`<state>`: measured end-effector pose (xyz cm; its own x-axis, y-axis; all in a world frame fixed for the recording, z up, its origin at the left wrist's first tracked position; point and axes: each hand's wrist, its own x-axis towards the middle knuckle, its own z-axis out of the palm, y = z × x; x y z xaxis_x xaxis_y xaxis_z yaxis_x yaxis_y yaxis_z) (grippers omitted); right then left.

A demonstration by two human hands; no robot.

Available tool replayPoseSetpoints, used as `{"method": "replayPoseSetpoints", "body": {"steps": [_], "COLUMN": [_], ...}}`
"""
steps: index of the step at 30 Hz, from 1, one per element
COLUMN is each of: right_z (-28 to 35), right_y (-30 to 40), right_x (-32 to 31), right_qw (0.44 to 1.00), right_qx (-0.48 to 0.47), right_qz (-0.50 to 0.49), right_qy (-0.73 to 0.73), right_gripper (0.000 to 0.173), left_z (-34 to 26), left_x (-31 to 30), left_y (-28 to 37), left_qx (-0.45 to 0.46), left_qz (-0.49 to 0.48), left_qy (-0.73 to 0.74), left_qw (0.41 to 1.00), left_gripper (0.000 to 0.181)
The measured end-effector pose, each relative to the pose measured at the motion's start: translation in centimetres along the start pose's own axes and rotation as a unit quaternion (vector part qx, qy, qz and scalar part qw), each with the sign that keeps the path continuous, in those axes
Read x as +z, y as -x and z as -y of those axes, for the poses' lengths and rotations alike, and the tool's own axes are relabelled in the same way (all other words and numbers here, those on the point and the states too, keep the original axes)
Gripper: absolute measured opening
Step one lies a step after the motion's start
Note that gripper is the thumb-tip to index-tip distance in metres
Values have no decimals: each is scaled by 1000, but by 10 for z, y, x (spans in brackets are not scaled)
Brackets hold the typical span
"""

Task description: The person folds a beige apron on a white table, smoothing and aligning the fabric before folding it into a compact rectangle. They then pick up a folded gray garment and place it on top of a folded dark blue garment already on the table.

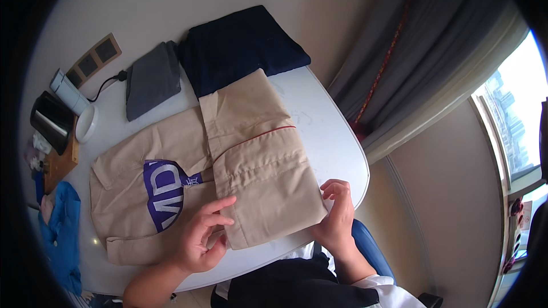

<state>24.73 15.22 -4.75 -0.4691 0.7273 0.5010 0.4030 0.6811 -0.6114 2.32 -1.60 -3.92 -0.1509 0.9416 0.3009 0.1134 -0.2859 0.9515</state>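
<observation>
A beige garment lies on a white table, with one section folded over the rest. Red piping and a gathered seam cross that folded section. To its left, the garment's other part carries a purple patch with white lettering. My left hand is at the folded section's left edge, its fingers spread and nothing held in them. At the near right corner of the fold is my right hand, fingers curled beside the cloth. Part of its thumb side is hidden, so a grip cannot be made out.
Behind lie folded dark navy cloth and folded grey cloth. A black kettle, a white round lid-like object and blue cloth stand or lie at left. A grey curtain hangs at right, above a blue chair.
</observation>
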Motion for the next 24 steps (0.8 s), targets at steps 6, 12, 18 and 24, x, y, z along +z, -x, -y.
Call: {"method": "replayPoseSetpoints", "body": {"steps": [6,12,18,24], "right_z": [-7,-14,-17,-10], "right_y": [7,11,3,-27], "right_x": [-14,-15,-19,-56], "right_qw": [1000,999,993,962], "right_qx": [23,-33,-94,-86], "right_qz": [9,9,64,251], "right_qy": [1,37,22,-62], "right_gripper": [43,43,62,58], "left_z": [4,-2,-20,-41], "left_x": [0,8,13,-7], "left_y": [0,1,-9,-30], "left_qx": [-9,-122,-117,4], "left_qz": [1,-75,-51,56], "left_qy": [47,-41,-228,-391], "left_qw": [999,989,965,919], "left_gripper": [49,40,32,32]}}
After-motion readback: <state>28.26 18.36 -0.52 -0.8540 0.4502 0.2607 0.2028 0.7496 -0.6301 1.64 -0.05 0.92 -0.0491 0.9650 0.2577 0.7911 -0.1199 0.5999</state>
